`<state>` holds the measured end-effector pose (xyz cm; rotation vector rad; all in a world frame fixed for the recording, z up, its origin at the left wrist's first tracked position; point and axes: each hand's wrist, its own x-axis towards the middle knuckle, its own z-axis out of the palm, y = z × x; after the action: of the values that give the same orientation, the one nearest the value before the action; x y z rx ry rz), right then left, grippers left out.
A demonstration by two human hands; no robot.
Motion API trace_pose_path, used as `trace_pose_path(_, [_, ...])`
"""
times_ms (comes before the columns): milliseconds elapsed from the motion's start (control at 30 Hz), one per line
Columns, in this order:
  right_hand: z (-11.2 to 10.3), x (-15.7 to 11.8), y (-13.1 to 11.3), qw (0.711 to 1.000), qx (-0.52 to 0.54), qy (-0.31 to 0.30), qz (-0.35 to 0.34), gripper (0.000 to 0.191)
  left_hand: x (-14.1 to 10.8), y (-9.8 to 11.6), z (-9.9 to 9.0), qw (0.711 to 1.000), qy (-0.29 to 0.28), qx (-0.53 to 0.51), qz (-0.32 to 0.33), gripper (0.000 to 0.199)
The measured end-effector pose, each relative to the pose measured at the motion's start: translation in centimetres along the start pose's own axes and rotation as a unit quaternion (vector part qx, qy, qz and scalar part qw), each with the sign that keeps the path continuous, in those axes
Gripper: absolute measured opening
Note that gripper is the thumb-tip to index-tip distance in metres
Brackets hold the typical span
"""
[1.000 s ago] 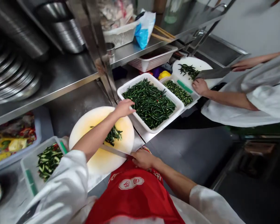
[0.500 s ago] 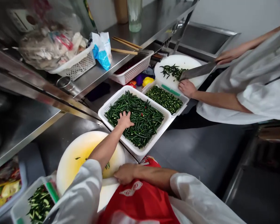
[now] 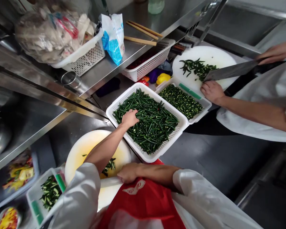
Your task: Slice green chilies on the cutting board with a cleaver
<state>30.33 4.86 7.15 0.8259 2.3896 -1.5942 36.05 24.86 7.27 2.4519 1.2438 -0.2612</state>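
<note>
My left hand (image 3: 130, 118) is in the white basket (image 3: 110, 111), its fingers curled down on the long green chillies (image 3: 152, 127). The fingers are closed around some of them. My right hand (image 3: 128, 172) is closed on a knife; its handle is hidden in the fist and the pale blade (image 3: 111, 182) lies over the near part of the round, yellow-stained cutting board (image 3: 77, 146). A few green pieces (image 3: 109, 167) lie on that board, partly behind my left forearm.
On the right, another person's hands (image 3: 212, 91) work with a cleaver (image 3: 231, 71) at a second round board (image 3: 219, 54). Between us stands a tub of chopped green pieces (image 3: 181, 101). A steel shelf (image 3: 131, 54) runs above, left; tubs stand lower left.
My left hand's spread fingers have closed on the chillies. More green pieces show on my board. The view has shifted, with the other person's board now further right.
</note>
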Motion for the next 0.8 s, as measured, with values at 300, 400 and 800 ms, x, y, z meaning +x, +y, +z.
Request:
trace_pose_path(300, [0.5,0.3,0.3,1.000,-0.018,0.011,-0.007,0.023,-0.9,1.0,-6.7,0.969,0.099,-0.218,0.058,0.021])
trace_pose_path(400, [0.9,0.1,0.2,0.999,0.003,0.045,0.013,0.022,-3.0,1.0,-9.3,0.955,0.114,-0.265,0.070,0.021])
trace_pose_path(800, [2.1,-0.9,0.3,0.976,0.015,0.185,0.118,0.027,-26.6,-14.0,-15.0,0.978,0.179,-0.107,-0.033,0.018])
